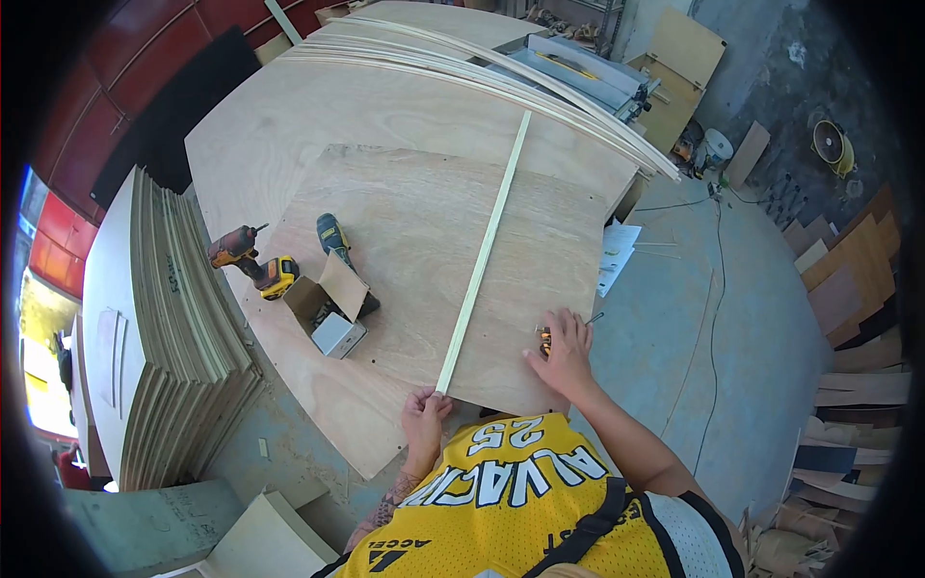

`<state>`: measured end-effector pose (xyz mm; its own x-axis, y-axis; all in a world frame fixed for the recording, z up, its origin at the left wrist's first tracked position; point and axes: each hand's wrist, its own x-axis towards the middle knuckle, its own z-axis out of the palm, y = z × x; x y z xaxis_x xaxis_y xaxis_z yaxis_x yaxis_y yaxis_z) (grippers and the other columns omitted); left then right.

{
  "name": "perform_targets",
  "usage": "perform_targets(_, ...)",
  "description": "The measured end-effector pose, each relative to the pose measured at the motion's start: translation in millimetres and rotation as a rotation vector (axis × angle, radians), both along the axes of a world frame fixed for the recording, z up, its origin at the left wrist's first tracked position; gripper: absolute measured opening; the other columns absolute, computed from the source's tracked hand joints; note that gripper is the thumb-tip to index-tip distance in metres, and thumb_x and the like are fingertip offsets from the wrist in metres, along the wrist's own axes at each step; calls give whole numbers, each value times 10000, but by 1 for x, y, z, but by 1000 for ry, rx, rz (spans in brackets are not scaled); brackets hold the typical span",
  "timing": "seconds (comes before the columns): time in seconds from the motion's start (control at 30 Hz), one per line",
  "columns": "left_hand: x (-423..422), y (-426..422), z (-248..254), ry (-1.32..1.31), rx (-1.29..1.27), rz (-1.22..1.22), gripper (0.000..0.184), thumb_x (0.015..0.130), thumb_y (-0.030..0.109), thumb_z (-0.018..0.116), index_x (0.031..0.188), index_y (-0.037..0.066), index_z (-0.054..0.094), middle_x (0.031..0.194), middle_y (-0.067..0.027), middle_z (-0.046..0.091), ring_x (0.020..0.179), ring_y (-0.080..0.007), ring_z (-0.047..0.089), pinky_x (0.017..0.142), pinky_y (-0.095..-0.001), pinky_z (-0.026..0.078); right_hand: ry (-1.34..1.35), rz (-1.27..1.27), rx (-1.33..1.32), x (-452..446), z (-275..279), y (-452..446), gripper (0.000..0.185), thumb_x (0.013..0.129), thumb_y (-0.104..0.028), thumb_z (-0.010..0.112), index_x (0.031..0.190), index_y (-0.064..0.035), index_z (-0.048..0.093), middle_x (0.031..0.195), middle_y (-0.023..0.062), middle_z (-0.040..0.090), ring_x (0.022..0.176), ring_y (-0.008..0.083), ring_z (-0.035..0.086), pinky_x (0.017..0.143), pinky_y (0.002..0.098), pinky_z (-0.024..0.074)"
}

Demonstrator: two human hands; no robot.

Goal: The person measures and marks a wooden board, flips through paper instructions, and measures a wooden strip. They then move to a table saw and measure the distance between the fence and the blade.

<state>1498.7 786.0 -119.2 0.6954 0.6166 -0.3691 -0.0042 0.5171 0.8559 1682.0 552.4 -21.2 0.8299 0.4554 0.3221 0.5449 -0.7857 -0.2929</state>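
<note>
A long, pale wooden strip (489, 241) lies across the plywood sheet (405, 231), running from the far side to the near edge. My left hand (425, 416) pinches the strip's near end with closed fingers. Over the sheet's right near corner, my right hand (566, 354) is curled around an orange-and-black handled screwdriver (545, 342). A thin metal shaft shows past the fingers to the right; the palm hides the rest of the tool. An opened cardboard box (337, 332) of small dark pieces stands left of the strip.
A drill driver (252, 262) and another power tool (332, 236) lie near the box. Several long strips (453, 72) cross the far side, close to a table saw (568, 72). Stacked panels (178, 318) stand at left. Papers (617, 255) and a cable (718, 289) lie at right.
</note>
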Motion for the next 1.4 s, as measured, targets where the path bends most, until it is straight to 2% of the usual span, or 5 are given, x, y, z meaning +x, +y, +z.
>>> perform_targets(0.2,-15,16,33,109,676,-26,227,1059,105,689,1246,-22,696,951,-36,689,800,-87,622,732,-248,538,94,49,175,10,-24,-19,697,872,-237,831,1487,-34,575,1489,262,556,1409,465,489,1169,558,423)
perform_targets(0.37,7,0,80,-67,669,-189,238,1100,162,689,1242,-27,712,940,-17,697,825,-79,631,749,-254,547,238,397,284,-39,34,-3,594,849,-172,780,1398,-43,595,1120,251,720,1074,448,695,967,513,563)
perform_targets(0.57,38,-36,94,-70,398,-652,249,1101,213,710,1165,-27,724,854,-12,704,757,-79,648,697,-258,553,505,392,186,-67,61,5,655,919,-291,776,1475,-53,525,1108,299,728,1049,488,717,939,539,574)
perform_targets(0.93,50,29,81,30,665,-500,239,1077,231,721,1128,1,753,806,13,646,703,-57,586,626,-248,470,649,-98,146,-65,20,-157,293,1013,-264,685,1180,-32,745,1053,220,764,961,406,727,857,471,573)
perform_targets(1.4,24,26,73,192,1093,-269,328,972,137,808,1251,-18,729,1050,-173,677,843,-270,707,803,-390,604,540,-43,163,-65,9,-128,260,991,-244,689,1151,-53,760,991,209,737,945,419,700,864,496,554)
